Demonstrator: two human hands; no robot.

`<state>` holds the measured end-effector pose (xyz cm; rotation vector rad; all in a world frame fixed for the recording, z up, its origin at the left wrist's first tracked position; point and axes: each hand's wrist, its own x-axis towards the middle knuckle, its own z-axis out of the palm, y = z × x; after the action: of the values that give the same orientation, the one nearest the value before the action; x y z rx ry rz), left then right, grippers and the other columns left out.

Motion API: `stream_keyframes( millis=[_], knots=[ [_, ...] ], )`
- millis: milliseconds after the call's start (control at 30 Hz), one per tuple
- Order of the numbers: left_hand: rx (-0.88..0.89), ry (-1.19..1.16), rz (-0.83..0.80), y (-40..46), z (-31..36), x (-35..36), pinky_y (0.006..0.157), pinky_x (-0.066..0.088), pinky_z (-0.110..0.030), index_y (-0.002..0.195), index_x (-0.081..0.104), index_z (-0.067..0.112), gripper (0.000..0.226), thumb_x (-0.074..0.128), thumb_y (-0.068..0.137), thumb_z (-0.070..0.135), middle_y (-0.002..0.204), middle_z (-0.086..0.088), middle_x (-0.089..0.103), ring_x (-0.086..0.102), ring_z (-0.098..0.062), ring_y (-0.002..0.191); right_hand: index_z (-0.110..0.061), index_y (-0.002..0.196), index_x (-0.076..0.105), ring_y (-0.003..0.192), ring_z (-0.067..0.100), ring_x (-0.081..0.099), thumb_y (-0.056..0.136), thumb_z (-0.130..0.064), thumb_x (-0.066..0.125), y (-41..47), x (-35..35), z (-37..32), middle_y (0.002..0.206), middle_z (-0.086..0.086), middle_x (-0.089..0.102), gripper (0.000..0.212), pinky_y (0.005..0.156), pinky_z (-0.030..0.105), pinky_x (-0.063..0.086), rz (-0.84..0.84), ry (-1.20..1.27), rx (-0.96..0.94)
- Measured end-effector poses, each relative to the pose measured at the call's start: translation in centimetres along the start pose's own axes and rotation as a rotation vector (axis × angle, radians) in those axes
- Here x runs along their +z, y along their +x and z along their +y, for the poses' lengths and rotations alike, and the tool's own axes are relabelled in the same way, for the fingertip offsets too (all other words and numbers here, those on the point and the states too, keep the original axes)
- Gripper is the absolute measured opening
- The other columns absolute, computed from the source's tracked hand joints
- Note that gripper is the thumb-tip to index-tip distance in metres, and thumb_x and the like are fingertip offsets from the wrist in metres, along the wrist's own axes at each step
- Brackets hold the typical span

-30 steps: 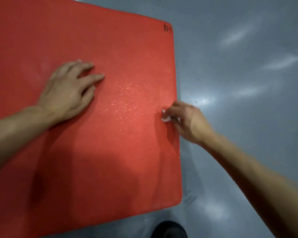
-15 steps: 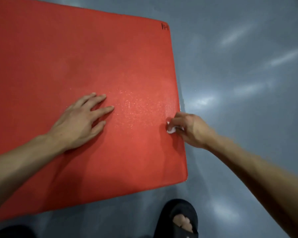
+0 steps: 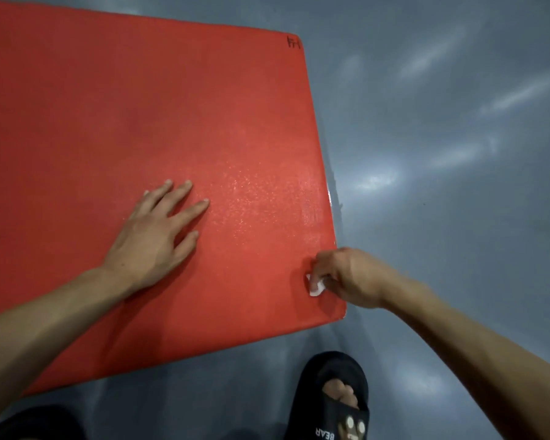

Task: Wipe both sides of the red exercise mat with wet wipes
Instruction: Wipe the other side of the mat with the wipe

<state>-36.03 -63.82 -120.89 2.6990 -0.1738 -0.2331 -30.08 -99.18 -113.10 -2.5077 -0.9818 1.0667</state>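
Fingers (image 3: pixel 323 260) of right hand (image 3: pixel 351 276) curled, pinching small white wet wipe (image 3: pixel 315 286) against red exercise mat (image 3: pixel 140 122), close to near right corner and just inside right edge. Wipe mostly hidden under hand; only crumpled white tip showing at left of knuckles. Left hand (image 3: pixel 154 239) flat on mat, palm down, fingers straight and slightly spread, holding nothing, well left of right hand and nearer mat's middle. Mat lying flat on grey floor (image 3: pixel 442 138), filling left and upper part of view, far right corner carrying small dark mark (image 3: pixel 293 42). Glistening wet patch (image 3: pixel 261 198) on mat between both hands and up along right edge. Black slipper (image 3: pixel 331 398) on floor just below mat's near edge, toes showing, white letters "BEAR" on strap. Second dark shape (image 3: pixel 35 423) at bottom left corner, too dim to identify.
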Motion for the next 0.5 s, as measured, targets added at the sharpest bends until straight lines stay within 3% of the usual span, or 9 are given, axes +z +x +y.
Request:
stream_keyframes(
  millis=[67,133,200,300,400,467,500],
  knots=[
    [-0.003,0.001,0.046,-0.2,0.5,0.4,0.123,0.022,-0.061,0.150,0.054,0.026,0.062,0.038,0.094,0.047,0.163,-0.011,0.038,0.028,-0.039,0.152,-0.028,0.089,0.080,0.079,0.007,0.063,0.086,-0.009,0.069,0.8,-1.4,0.8,0.092,-0.017,0.068,0.022,0.071,0.023,0.045,0.095,0.020,-0.005],
    [-0.017,-0.010,0.086,-0.3,0.9,0.6,0.123,0.022,-0.061,0.148,0.056,0.023,0.061,0.040,0.093,0.044,0.162,-0.011,0.040,0.029,-0.039,0.152,-0.024,0.091,0.079,0.076,0.015,0.062,0.085,-0.009,0.067,2.9,-2.8,1.8,0.089,-0.010,0.065,0.020,0.068,0.028,0.045,0.313,-0.006,0.029],
    [-0.018,-0.020,0.114,-0.4,1.1,0.7,0.124,0.021,-0.060,0.147,0.057,0.023,0.060,0.041,0.093,0.042,0.162,-0.012,0.041,0.029,-0.039,0.152,-0.023,0.093,0.078,0.079,0.023,0.065,0.083,-0.005,0.066,4.6,-3.0,1.9,0.091,-0.003,0.063,0.024,0.069,0.034,0.049,0.416,-0.048,0.100],
    [-0.023,-0.027,0.145,-0.6,1.3,1.0,0.125,0.018,-0.059,0.147,0.057,0.023,0.059,0.043,0.092,0.039,0.162,-0.012,0.040,0.027,-0.039,0.152,-0.023,0.091,0.077,0.082,0.028,0.067,0.084,-0.011,0.064,3.6,-0.4,0.6,0.093,0.001,0.065,0.019,0.069,0.037,0.053,0.414,-0.023,0.110],
    [-0.023,-0.032,0.179,-0.6,1.3,1.3,0.124,0.018,-0.059,0.147,0.058,0.022,0.059,0.045,0.091,0.037,0.162,-0.012,0.041,0.027,-0.039,0.152,-0.024,0.088,0.075,0.080,0.020,0.066,0.084,-0.010,0.062,-1.4,3.6,-0.8,0.092,-0.005,0.063,0.020,0.067,0.034,0.053,0.297,0.046,0.062],
    [-0.012,-0.027,0.180,-0.6,1.2,1.5,0.124,0.017,-0.059,0.147,0.057,0.022,0.059,0.045,0.092,0.037,0.162,-0.012,0.040,0.028,-0.040,0.152,-0.027,0.089,0.074,0.082,0.011,0.064,0.083,-0.002,0.064,-4.7,5.5,-1.7,0.096,-0.011,0.063,0.027,0.072,0.027,0.054,0.179,0.095,0.028],
    [-0.009,-0.023,0.179,-0.5,1.1,1.5,0.125,0.016,-0.058,0.147,0.057,0.022,0.058,0.045,0.092,0.037,0.162,-0.012,0.040,0.028,-0.040,0.152,-0.027,0.091,0.075,0.083,0.007,0.063,0.083,0.001,0.066,-5.6,5.8,-1.6,0.097,-0.012,0.064,0.030,0.074,0.017,0.051,0.146,0.109,0.027]
  ],
)
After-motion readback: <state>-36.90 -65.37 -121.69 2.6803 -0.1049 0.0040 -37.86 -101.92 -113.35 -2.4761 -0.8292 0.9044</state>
